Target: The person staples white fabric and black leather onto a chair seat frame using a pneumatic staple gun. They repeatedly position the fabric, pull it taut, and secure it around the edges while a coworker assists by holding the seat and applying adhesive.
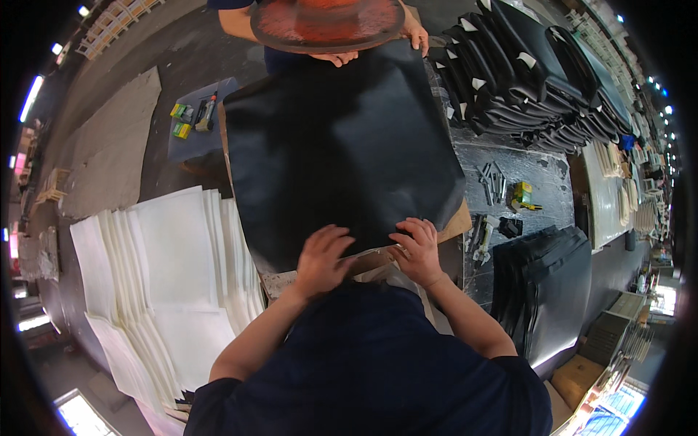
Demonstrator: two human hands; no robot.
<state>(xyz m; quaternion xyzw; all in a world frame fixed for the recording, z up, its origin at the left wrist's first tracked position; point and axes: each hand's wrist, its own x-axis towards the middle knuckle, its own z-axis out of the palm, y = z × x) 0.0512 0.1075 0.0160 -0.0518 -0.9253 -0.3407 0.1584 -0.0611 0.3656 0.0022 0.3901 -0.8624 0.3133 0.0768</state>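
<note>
A large black leather-like sheet (342, 152) lies spread over a board on the work table in front of me. My left hand (323, 260) rests at its near edge, fingers stretched out toward the right. Close by on the right, my right hand (416, 253) touches the same edge with its fingers apart and slightly bent. Brown board (456, 222) shows from under the sheet's right corner. Across the table, another person's hand (416, 36) is at the sheet's far right corner, and their other hand (338, 58) is at its far edge.
A round reddish disc (327, 23) hangs over the far side. White sheets (174, 254) are stacked at left, black sheets (545, 283) at right. Black padded pieces (523, 65) pile up at far right. Metal tools (493, 182) and a yellow-green box (522, 195) lie on the right-hand table.
</note>
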